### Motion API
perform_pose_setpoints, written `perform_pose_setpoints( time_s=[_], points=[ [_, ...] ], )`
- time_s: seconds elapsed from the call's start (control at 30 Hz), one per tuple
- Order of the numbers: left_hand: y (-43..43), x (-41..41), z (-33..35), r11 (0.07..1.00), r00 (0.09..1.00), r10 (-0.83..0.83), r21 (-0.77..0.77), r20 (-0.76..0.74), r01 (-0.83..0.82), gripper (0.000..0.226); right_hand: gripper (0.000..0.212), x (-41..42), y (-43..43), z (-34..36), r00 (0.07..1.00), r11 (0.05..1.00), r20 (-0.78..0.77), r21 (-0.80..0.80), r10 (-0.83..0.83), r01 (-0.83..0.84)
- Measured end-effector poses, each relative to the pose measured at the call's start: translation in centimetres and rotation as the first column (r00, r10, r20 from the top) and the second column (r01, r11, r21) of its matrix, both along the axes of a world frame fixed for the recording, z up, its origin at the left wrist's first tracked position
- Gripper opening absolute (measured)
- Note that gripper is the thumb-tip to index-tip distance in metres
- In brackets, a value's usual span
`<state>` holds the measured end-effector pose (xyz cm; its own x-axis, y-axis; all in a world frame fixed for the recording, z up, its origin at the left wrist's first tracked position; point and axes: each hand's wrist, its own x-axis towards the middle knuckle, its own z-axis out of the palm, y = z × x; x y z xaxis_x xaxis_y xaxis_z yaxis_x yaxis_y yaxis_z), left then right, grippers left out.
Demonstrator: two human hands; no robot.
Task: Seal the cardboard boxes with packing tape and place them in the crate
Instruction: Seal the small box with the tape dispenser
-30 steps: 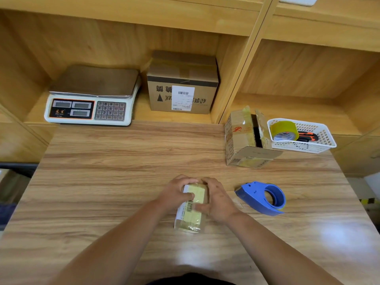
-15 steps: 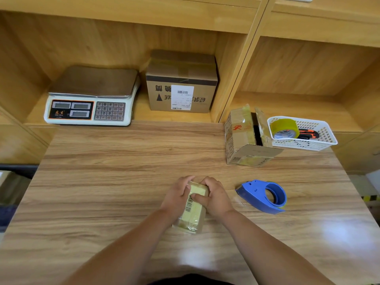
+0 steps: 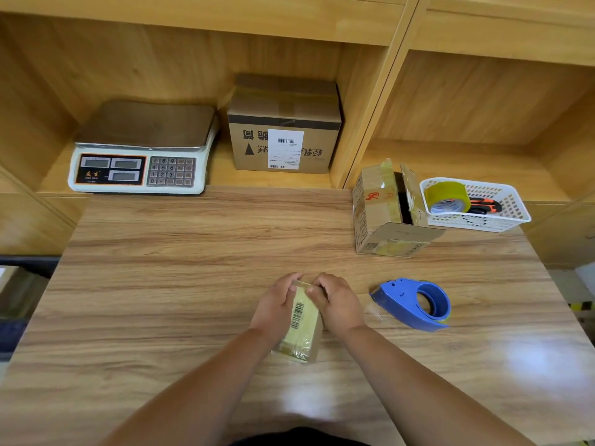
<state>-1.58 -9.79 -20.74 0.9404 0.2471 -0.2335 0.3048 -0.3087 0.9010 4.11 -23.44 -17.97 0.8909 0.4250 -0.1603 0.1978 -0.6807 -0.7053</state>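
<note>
— Both hands are clasping the small taped box [image 3: 301, 326]: the left hand [image 3: 277, 305] is curling its fingers over the far left corner and the right hand [image 3: 338, 304] is curling over the far right corner. Both thumbs are resting on the taped top.

— Where is that box sitting?

— It is lying flat on the wooden table [image 3: 161, 284], roughly midway across and toward the near edge. Its barcode label is facing up and its long side is pointing away from the person.

— What is crowding it?

— A blue tape dispenser [image 3: 415, 304] is resting just to the right, apart from the right wrist. Farther back on that side an open cardboard box [image 3: 386, 214] is standing with its flaps raised. Just beside it, at the far right corner, a white basket [image 3: 512, 217] is holding a tape roll [image 3: 446, 196] and an orange-handled knife [image 3: 483, 206].

— And on the left?

— Bare wood grain is running from the left forearm out to the table's left edge. Beyond the far edge, a weighing scale [image 3: 141, 146] and a sealed carton [image 3: 283, 136] are sitting side by side in a shelf bay.
</note>
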Motion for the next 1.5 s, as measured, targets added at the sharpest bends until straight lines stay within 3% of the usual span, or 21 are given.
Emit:
perform_pose_setpoints(
  time_s=[0.1, 0.23, 0.4, 0.5, 0.77, 0.9, 1.0, 1.1, 1.3, 1.5],
  points=[
    [0.1, 0.0, 0.1, 1.0, 1.0, 0.016, -0.007, 0.005, -0.016, 0.034, 0.038, -0.3, -0.4, 0.1, 0.985, 0.974, 0.053, -0.169, 0.164, -0.153],
    [0.0, 0.0, 0.2, 1.0, 1.0, 0.025, -0.008, 0.008, -0.025, 0.034, 0.064, -0.7, -0.7, 0.0, 0.986, 0.974, 0.028, -0.162, 0.167, -0.16],
    [0.0, 0.0, 0.2, 0.998, 0.999, 0.049, -0.037, -0.008, -0.049, 0.034, 0.029, 0.1, 0.0, -0.3, 0.995, 0.993, 0.04, -0.085, 0.09, -0.086],
    [-0.2, 0.0, 0.1, 0.996, 0.998, 0.063, -0.058, -0.009, -0.063, 0.033, 0.023, 0.8, 0.2, -0.6, 0.996, 0.995, 0.016, -0.051, 0.084, -0.083],
    [-0.1, 0.1, 0.2, 0.997, 0.998, 0.055, -0.047, -0.026, -0.056, 0.034, 0.033, 1.5, 0.5, -1.0, 0.998, 0.994, 0.005, -0.086, 0.067, -0.066],
    [-0.2, 0.0, 0.4, 0.997, 0.998, 0.06, -0.049, -0.025, -0.061, 0.033, 0.023, 1.7, 0.3, -0.5, 0.985, 0.97, 0.016, -0.174, 0.174, -0.169],
    [-0.2, -0.1, 0.7, 0.995, 0.998, 0.065, -0.079, -0.008, -0.066, 0.032, 0.034, 1.8, 0.3, -0.3, 0.961, 0.942, 0.05, -0.219, 0.273, -0.256],
    [-0.2, -0.1, 0.9, 0.995, 0.997, 0.074, -0.072, -0.001, -0.074, 0.033, 0.023, 1.8, 0.9, 0.1, 0.975, 0.964, 0.064, -0.171, 0.215, -0.201],
    [-0.3, 0.1, 0.9, 0.991, 0.996, 0.085, -0.101, 0.016, -0.083, 0.035, 0.033, 2.1, 1.8, -0.2, 0.993, 0.989, 0.012, -0.095, 0.117, -0.115],
    [-0.2, 0.3, 0.5, 0.99, 0.997, 0.068, -0.121, -0.024, -0.071, 0.016, 0.037, 2.1, 1.7, -0.5, 0.996, 1.0, -0.086, 0.0, 0.031, -0.031]
  ],
)
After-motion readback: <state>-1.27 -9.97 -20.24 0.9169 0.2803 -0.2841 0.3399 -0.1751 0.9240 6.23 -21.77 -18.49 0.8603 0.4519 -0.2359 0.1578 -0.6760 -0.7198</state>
